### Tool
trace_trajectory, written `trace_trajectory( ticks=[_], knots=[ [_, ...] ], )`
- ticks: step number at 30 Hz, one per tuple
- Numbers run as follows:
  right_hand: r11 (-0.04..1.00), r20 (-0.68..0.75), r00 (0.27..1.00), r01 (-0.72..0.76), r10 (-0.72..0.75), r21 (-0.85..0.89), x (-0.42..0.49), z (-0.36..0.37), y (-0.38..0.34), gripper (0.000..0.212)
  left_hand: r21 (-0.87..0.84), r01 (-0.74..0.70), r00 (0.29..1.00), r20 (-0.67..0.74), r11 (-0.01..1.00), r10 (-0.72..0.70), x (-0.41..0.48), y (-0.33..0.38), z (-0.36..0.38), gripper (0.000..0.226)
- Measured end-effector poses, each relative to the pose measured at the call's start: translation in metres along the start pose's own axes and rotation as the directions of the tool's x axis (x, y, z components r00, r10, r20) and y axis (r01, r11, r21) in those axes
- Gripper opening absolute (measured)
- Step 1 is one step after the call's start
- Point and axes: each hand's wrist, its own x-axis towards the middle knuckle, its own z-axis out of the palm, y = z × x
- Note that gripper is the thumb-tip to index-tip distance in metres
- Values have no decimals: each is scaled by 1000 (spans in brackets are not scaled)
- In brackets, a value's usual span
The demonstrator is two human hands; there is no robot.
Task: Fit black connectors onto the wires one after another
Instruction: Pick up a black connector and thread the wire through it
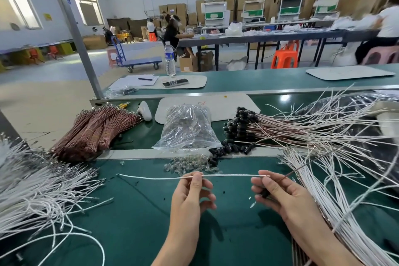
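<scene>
1. Our left hand (pixel 194 192) pinches the white wire (pixel 228 175) near its middle, thumb against forefinger, level above the green mat (pixel 133 211).
2. Our right hand (pixel 280 194) pinches that wire's right end; a black connector (pixel 265 194) sits gripped in its lower curled fingers.

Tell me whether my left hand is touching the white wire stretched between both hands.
Touching. The head view shows the left hand pinching the white wire between thumb and forefinger, with no gap; the right hand grips its other end.
</scene>
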Motion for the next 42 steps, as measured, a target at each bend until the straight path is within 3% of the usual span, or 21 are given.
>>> trace_trajectory(
  ticks=[23,30,35,42],
  knots=[
    [999,-28,1000,-5,6,40,-2,3,-4,16,7,36,999,18,999,-36,4,-2,-4,23],
    [963,-124,992,2,33,270,5,1,-5,28,5,49,997,60,999,-49,4,-1,-6,20],
    [903,-80,994,-29,70,428,0,-2,-16,38,-10,54,993,108,998,-53,6,0,-9,28],
    [885,-108,993,5,51,466,-2,1,-24,27,-14,32,994,102,999,-30,8,-5,-7,19]
  ],
)
